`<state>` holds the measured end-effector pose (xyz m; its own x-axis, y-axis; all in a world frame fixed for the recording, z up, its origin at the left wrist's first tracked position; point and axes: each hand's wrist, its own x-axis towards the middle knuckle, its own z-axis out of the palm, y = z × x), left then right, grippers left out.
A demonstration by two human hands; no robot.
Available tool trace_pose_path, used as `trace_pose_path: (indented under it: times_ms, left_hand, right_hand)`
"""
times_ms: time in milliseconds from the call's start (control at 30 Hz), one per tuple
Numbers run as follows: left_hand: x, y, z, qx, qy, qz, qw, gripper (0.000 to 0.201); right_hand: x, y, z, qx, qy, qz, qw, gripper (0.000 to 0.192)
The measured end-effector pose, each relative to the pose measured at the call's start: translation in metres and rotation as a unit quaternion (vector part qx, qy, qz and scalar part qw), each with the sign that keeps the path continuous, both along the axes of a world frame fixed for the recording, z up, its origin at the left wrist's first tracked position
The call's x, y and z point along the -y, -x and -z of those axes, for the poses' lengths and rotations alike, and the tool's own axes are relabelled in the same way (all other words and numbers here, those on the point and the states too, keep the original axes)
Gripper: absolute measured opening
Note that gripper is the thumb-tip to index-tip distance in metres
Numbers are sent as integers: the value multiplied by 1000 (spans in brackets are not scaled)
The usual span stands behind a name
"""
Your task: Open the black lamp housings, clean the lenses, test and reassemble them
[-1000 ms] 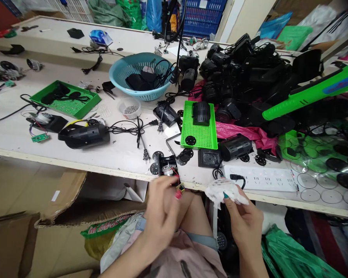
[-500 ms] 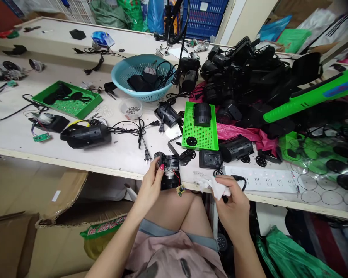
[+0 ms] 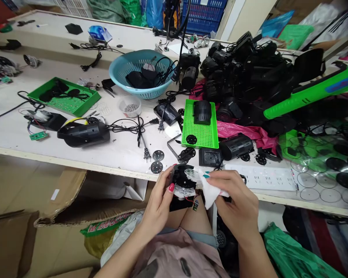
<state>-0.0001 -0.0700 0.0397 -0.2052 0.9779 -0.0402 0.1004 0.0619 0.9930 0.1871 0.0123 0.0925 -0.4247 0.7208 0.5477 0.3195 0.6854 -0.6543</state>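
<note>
My left hand (image 3: 160,202) grips a black plastic lamp housing (image 3: 180,177) by its left side, over my lap at the table's front edge. A clear part sits in its underside, and a small circuit board (image 3: 195,204) dangles from it on red wires. My right hand (image 3: 237,202) pinches a crumpled white cloth (image 3: 211,195) just right of the housing. A clear, patterned piece (image 3: 192,174) shows between cloth and housing; whether the cloth holds it I cannot tell. Dark round discs (image 3: 157,167) lie behind my left hand, beside a bent metal bracket (image 3: 174,148).
A green perforated tray (image 3: 201,133) bears a black housing. Behind stand a blue colander (image 3: 142,92) and a tub of screws (image 3: 130,106). At right are a white power strip (image 3: 263,179), clear discs (image 3: 310,185) and a heap of black housings (image 3: 243,73). Another housing (image 3: 85,134) lies left.
My left hand has lifted the lamp housing off the table edge, moved it right and turned it. My right hand has brought the white cloth in close beside it.
</note>
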Motion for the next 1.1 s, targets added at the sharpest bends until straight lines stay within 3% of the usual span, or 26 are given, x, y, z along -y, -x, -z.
trace_pose_path:
  times_ms: [200,367,467,567,667,767,1100]
  left_hand:
    - [2,-2,-1,1,3,13,1000,43]
    - [0,-4,-4,23,13,16,1000,41]
    - [0,-6,-5,42,20,22,999,40]
    - [0,-9,-4,56,20,20,998,38]
    - [0,-13,-3,74,15,33,997,39]
    - [2,-15,-3,72,16,47,996,40]
    - [2,-17,-3,54,20,54,997,39]
  right_hand:
    - [11,-3,-3,25,-13,-4,1000,44]
    - [8,-24,-15,43,-95,104,989,42]
    - [4,-34,-14,99,-70,50,991,43]
    - [4,-32,-4,68,-12,-6,998,41]
    - [9,-23,9,12,25,-4,1000,44]
    - [13,-16,15,1,17,10,1000,48]
    - [15,-21,12,21,-13,9,1000,46]
